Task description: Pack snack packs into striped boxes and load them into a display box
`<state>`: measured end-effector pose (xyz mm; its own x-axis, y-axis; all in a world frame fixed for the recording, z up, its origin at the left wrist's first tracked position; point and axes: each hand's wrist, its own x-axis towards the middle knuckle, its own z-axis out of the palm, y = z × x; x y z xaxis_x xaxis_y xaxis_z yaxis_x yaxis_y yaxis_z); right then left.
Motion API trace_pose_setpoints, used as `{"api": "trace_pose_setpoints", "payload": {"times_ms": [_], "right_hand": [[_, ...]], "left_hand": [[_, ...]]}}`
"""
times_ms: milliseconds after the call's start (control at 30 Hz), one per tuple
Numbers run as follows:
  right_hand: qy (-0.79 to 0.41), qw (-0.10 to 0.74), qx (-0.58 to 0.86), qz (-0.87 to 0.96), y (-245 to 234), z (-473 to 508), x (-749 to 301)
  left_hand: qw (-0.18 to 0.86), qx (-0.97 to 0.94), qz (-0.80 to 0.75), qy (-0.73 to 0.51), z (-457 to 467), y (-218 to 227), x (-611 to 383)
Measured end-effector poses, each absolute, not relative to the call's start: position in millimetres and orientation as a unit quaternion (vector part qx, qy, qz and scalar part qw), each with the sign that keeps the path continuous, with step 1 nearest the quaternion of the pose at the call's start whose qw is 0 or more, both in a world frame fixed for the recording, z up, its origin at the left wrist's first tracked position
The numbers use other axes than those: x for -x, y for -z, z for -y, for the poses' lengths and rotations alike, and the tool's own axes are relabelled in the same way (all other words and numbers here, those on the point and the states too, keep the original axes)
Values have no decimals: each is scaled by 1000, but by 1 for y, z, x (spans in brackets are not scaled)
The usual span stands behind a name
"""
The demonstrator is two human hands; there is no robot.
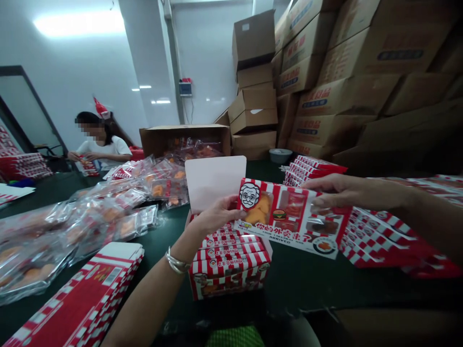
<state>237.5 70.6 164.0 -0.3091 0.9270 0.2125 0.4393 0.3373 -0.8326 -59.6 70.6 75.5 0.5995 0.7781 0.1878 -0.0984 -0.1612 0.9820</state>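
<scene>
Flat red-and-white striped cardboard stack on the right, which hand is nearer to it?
Right hand. It holds the right end of the red-and-white printed carton, just above the stack; the left hand holds the carton's left end, farther away.

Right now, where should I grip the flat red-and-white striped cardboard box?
Take the flat striped box by its two short ends, from either side, as the left hand and right hand do: it is long and thin, leaving its printed front uncovered.

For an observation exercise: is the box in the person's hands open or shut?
The striped box is open: its white flap stands unfolded beside the left hand.
</scene>
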Motion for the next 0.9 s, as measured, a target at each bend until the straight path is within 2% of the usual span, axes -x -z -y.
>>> {"api": "trace_pose_setpoints", "payload": {"times_ms": [67, 100, 267, 500, 600, 900], "right_hand": [[-461, 286, 466, 699, -163, -75, -241], [-497, 284, 458, 680, -161, -78, -244], [-551, 369, 391, 639, -134, -87, -264], [-583, 491, 365, 534, -66, -90, -275], [-595, 484, 355, 534, -55, -85, -265], [-609, 484, 354, 520, -62, -79, -250]], "left_hand": [[600, -651, -264, -383, -74, -70, 63], [599, -645, -271, -389, -74, -68, 64], [601, -628, -270, -414, -71, -65, 64], [619, -511, -268, -532, -68, -63, 46], [629, -497, -246, -545, -68, -62, 42], [615, -502, -271, -545, -66, -63, 46]]}}
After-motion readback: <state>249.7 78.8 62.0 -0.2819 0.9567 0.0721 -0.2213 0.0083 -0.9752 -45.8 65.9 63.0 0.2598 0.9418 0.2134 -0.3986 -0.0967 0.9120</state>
